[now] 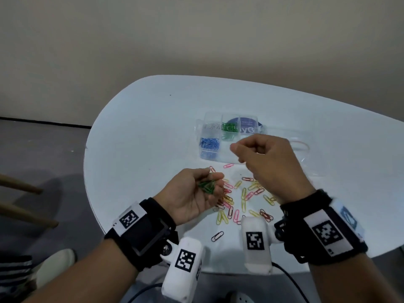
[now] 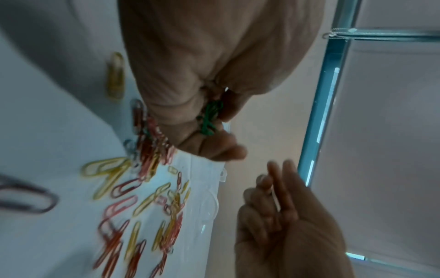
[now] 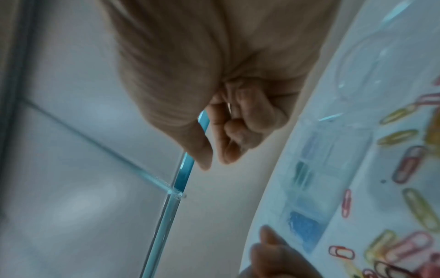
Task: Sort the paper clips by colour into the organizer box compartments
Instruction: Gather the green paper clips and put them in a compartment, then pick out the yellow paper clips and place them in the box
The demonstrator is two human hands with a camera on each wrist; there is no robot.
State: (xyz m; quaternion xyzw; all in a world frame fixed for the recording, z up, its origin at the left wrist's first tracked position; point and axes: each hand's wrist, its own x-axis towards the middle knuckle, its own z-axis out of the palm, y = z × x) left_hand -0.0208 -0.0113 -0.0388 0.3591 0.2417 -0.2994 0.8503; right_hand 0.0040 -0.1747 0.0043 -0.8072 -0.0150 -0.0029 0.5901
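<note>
From the head view, the left hand (image 1: pixel 192 193) lies palm up over the rounded white counter (image 1: pixel 135 136), its fingers cupped round a small bunch of green wire paper clips (image 1: pixel 206 186), so this grip is closed about them. The right hand (image 1: pixel 265 157) hangs above the counter between the loose heap and the clear plastic organizer box (image 1: pixel 218 136), its fingers curled inward and the thumb tip meeting the forefinger; whether anything sits in that pinch cannot be told here. In the box, one compartment holds blue paper clips (image 1: pixel 209 143) and the one behind and to the right holds more green paper clips (image 1: pixel 229 127). A scattered heap of yellow, red and pink paper clips (image 1: pixel 242 197) lies on the counter between the two wrists, nearer the person than the box. One dark clip (image 1: pixel 217 236) lies apart, close to the counter's near edge. In the left wrist view, the green clips (image 2: pixel 209 118) show in the fold of the curled fingers, with the mixed heap (image 2: pixel 142 197) blurred below and the right hand (image 2: pixel 285 216) beyond. In the right wrist view, the right hand (image 3: pixel 228 122) is bunched, thumb against forefinger, with no clip clearly seen, and the box (image 3: pixel 311 188) lies blurred beside it.
</note>
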